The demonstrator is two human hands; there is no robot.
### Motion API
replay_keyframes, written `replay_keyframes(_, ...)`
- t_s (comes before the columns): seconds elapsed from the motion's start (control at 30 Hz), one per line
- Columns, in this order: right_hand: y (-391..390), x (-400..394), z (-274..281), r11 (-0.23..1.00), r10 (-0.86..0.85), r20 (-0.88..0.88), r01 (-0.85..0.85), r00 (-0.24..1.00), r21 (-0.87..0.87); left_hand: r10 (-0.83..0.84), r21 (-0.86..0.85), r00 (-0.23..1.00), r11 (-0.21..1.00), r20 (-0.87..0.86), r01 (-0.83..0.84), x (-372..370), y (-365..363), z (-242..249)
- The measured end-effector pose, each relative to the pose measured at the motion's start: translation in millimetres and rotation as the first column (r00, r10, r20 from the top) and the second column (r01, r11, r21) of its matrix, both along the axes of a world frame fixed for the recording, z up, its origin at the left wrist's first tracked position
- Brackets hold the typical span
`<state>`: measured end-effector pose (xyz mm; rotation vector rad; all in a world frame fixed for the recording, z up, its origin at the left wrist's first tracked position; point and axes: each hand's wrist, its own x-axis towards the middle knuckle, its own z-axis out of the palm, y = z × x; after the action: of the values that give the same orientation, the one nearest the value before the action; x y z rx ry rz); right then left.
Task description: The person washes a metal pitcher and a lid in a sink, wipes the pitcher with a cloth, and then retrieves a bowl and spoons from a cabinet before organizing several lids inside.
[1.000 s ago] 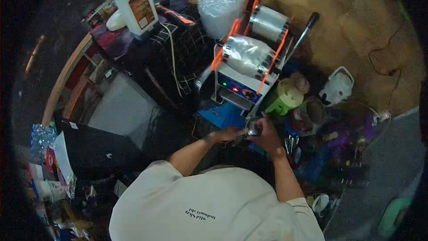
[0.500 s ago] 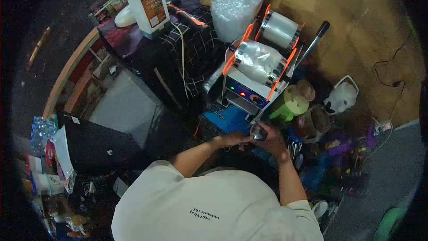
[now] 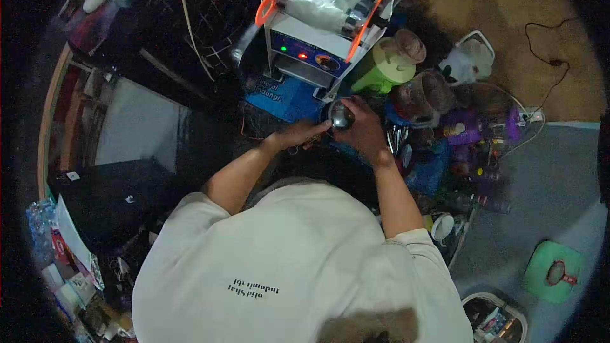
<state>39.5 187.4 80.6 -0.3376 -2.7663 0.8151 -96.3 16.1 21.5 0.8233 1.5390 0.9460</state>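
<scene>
A small, rounded shiny metal vessel (image 3: 342, 115) is held in front of my body, just below the cup sealing machine. My right hand (image 3: 367, 128) wraps round its right side with the fingers over the far edge. From the left, my left hand (image 3: 304, 134) reaches in, its fingertips at the vessel's near left side and its lower fingers in shadow. The cup sealer (image 3: 311, 44), with a roll of clear film, stands on a blue printed sheet (image 3: 279, 100); its green and red lights glow.
Right of the sealer stand a green pitcher (image 3: 384, 67), a clear jug (image 3: 426, 95) and a white-handled container (image 3: 470, 60). Metal spoons (image 3: 398, 140) lie beside my right wrist. A dark box (image 3: 121, 187) is at left, and a power strip (image 3: 532, 114) sits at right.
The view has shifted, so the sealer and hands appear higher and further left. Both hands stay at the metal vessel, whose visible side now looks more domed.
</scene>
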Motion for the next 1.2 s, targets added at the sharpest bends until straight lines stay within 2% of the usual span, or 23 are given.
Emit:
replay_keyframes(0.03,0.0,1.3,-0.7,0.997,-0.022,0.016,0.023,1.000,-0.071,-0.001,-0.054,0.998,0.999,0.060,0.005,-0.3,2.9,-6.6)
replay_keyframes(0.1,2.1,0.1,-2.8,0.999,0.007,0.047,-0.005,0.999,-0.037,0.000,-0.107,0.992,0.994,0.125,0.013,2.2,3.3,-19.9)
replay_keyframes(0.17,-0.7,-1.4,4.5,0.999,0.032,0.071,-0.032,0.997,0.000,0.011,0.068,0.960,0.997,0.279,-0.032,3.2,1.1,-12.7)
replay_keyframes(0.2,-4.9,-0.9,8.5,0.999,0.035,0.065,-0.034,0.997,-0.025,0.012,0.070,0.960,0.997,0.279,-0.033,0.7,1.0,-8.6)
replay_keyframes(0.27,-8.3,-2.9,5.8,0.998,0.041,0.061,-0.037,0.997,-0.053,-0.099,-0.043,0.995,0.994,-0.002,0.098,-2.8,-0.5,-0.4)
replay_keyframes(0.3,-6.9,-3.4,-3.3,0.993,0.033,0.102,-0.020,0.994,-0.118,-0.098,-0.044,0.995,0.994,0.002,0.098,-0.2,-2.1,-6.1)
replay_keyframes(0.37,-10.1,-4.5,-1.7,0.984,0.021,0.143,0.005,0.990,-0.180,0.074,0.052,0.893,0.997,-0.445,-0.056,9.8,-7.6,-5.9)
replay_keyframes(0.4,-11.0,-3.2,0.1,0.980,0.020,0.119,0.003,0.993,-0.197,0.070,0.054,0.894,0.997,-0.443,-0.051,15.3,-14.4,-5.3)
replay_keyframes(0.47,-13.0,-2.1,1.4,0.978,0.015,0.098,0.006,0.995,-0.209,0.125,0.018,0.740,0.988,-0.661,-0.151,25.6,-30.0,39.6)
replay_keyframes(0.53,-13.4,-3.8,-1.2,0.989,-0.026,0.112,0.043,0.993,-0.145,0.048,-0.030,0.708,0.995,-0.705,-0.097,31.1,-30.4,43.6)
replay_keyframes(0.6,-13.3,-3.7,4.3,0.985,-0.003,0.076,0.017,0.997,-0.172,-0.025,-0.086,0.669,0.995,-0.743,-0.058,36.3,-34.6,35.9)
replay_keyframes(0.67,-11.4,-4.0,3.5,0.979,0.024,0.035,-0.017,0.999,-0.204,-0.094,-0.095,0.536,0.995,-0.839,0.026,41.0,-40.4,7.4)
replay_keyframes(0.73,-7.6,-1.6,-0.7,0.936,-0.020,0.103,0.055,0.994,-0.349,-0.079,-0.078,0.550,0.997,-0.832,0.025,43.3,-41.8,-2.6)
replay_keyframes(0.77,-9.3,-2.2,0.9,0.935,-0.015,0.105,0.051,0.994,-0.350,-0.064,-0.059,0.564,0.998,-0.823,0.029,44.6,-41.5,-1.9)
replay_keyframes(0.83,-13.2,-2.1,7.3,0.991,0.010,0.034,-0.005,0.999,-0.136,-0.085,-0.097,0.587,0.995,-0.805,0.012,46.8,-38.1,19.9)
replay_keyframes(0.87,-15.8,-2.4,7.5,0.991,0.014,0.036,-0.009,0.999,-0.137,-0.107,-0.133,0.608,0.991,-0.787,0.002,47.2,-37.2,31.0)
replay_keyframes(0.93,-20.5,-4.6,8.6,0.992,0.004,0.013,-0.006,1.000,0.130,-0.094,-0.117,0.586,0.993,-0.805,-0.002,50.0,-39.0,27.6)
replay_keyframes(0.97,-20.4,-6.7,10.6,0.991,0.010,0.013,-0.011,1.000,0.130,-0.084,-0.102,0.560,0.995,-0.824,-0.001,50.6,-40.1,26.6)
replay_keyframes(1.0,-18.9,-9.3,13.3,1.000,0.018,0.065,-0.018,0.998,0.011,-0.082,-0.103,0.560,0.995,-0.824,-0.005,50.7,-40.2,25.8)
replay_keyframes(1.03,-18.2,-10.5,14.8,0.994,0.028,0.117,-0.016,0.993,-0.108,-0.041,-0.069,0.591,0.997,-0.806,-0.025,50.4,-40.0,27.4)
replay_keyframes(1.07,-15.7,-10.9,11.1,0.994,0.027,0.117,-0.015,0.993,-0.109,0.000,-0.034,0.620,0.998,-0.785,-0.043,49.5,-39.5,28.3)
replay_keyframes(1.13,-13.1,-12.5,8.3,0.975,0.036,0.118,-0.009,0.992,-0.222,-0.071,-0.088,0.598,0.996,-0.798,0.001,48.7,-39.0,25.4)
replay_keyframes(1.2,-15.4,-11.3,16.8,0.988,0.034,0.128,-0.014,0.991,-0.155,-0.138,-0.142,0.574,0.989,-0.807,0.039,49.2,-37.2,20.5)
